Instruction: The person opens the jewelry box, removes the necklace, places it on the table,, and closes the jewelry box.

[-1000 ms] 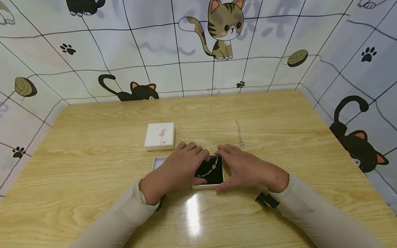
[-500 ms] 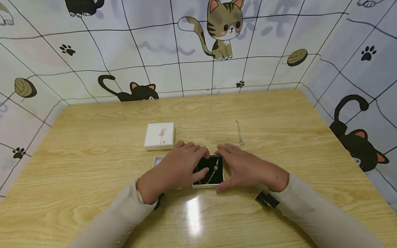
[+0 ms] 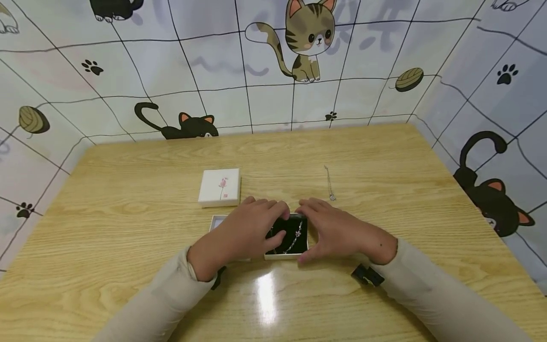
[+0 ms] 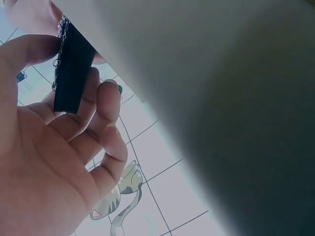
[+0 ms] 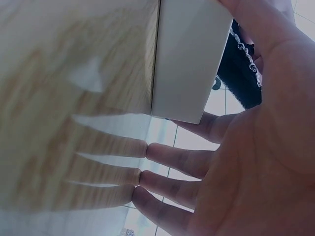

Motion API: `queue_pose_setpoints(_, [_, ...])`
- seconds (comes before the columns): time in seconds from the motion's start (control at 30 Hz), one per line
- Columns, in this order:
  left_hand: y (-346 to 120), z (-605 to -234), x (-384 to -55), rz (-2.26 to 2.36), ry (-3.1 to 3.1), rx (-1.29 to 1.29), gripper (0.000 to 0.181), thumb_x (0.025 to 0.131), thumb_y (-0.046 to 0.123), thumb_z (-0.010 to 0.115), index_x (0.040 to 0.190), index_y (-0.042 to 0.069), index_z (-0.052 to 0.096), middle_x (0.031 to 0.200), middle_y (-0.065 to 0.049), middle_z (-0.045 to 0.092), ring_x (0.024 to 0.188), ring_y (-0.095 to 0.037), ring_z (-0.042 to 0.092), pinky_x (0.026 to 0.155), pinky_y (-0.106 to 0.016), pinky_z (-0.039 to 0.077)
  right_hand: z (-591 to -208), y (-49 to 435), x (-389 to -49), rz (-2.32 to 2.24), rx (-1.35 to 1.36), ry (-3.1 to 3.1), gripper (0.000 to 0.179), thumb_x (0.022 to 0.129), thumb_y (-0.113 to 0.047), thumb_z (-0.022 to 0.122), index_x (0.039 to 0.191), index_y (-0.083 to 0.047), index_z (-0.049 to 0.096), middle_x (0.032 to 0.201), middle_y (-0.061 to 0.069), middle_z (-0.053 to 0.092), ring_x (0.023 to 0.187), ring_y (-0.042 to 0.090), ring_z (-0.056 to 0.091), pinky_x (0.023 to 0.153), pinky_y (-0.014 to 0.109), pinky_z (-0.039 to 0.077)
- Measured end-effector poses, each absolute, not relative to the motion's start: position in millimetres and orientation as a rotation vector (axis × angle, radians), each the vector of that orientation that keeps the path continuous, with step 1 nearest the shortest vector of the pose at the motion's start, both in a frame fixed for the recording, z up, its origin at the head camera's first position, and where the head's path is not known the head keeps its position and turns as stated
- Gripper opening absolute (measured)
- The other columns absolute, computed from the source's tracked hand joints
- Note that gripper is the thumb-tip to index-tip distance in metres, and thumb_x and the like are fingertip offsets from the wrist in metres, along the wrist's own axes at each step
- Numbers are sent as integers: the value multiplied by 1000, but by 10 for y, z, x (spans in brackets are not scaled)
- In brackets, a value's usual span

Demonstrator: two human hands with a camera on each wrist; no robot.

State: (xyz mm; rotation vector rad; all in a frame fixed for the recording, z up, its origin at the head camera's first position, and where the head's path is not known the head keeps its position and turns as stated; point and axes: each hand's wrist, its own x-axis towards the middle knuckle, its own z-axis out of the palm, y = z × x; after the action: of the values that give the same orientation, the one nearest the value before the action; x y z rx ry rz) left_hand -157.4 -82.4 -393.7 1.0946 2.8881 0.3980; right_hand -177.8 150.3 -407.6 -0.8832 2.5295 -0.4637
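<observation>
Our sleeved arms extend from the near side — our left hand has fingers curled opposite its thumb, our right hand holds thumb near, fingers far.

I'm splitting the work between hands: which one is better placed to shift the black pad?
The left hand, most likely: it pinches the black pad, which carries the bracelet. The right hand holds the end of the white box, so it seems better suited to steadying that.

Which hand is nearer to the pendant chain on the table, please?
Right: the right hand is just on the near side of the pendant chain, apart from it; the left hand is farther off to its left.
</observation>
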Motion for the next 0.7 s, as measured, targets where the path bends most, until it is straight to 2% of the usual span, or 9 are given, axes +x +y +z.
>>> queue_pose_setpoints(0.33, [-842, -3930, -1582, 426, 2852, 1017, 34, 95, 37, 66, 121, 19, 57, 111, 3, 70, 98, -13, 67, 97, -41, 47, -4084, 1496, -1778, -473, -874, 2522, 105, 69, -67, 80, 148, -9, 40, 161, 17, 29, 151, 38, 23, 113, 59, 35])
queue_pose_setpoints(0.47, [-862, -3906, -1590, 408, 2827, 971, 38, 93, 40, 68, 123, 17, 59, 107, 1, 72, 94, -15, 67, 96, -43, 48, -4083, 1496, -1778, -474, -881, 2527, 106, 69, -67, 81, 147, -9, 41, 161, 17, 30, 150, 39, 25, 113, 59, 35])
queue_pose_setpoints(0.57, [-896, -3891, -1600, 387, 2817, 977, 40, 92, 42, 70, 121, 15, 63, 96, 2, 71, 81, -11, 64, 90, -41, 50, -4081, 1495, -1777, -468, -878, 2527, 107, 69, -67, 81, 148, -8, 40, 161, 17, 29, 151, 39, 24, 113, 60, 34])
queue_pose_setpoints(0.7, [-960, -3883, -1610, 396, 2810, 1013, 38, 89, 43, 73, 112, 12, 67, 79, 7, 65, 64, -6, 55, 73, -30, 50, -4088, 1486, -1774, -463, -878, 2529, 107, 69, -67, 81, 148, -8, 40, 162, 18, 28, 151, 39, 23, 113, 60, 34])
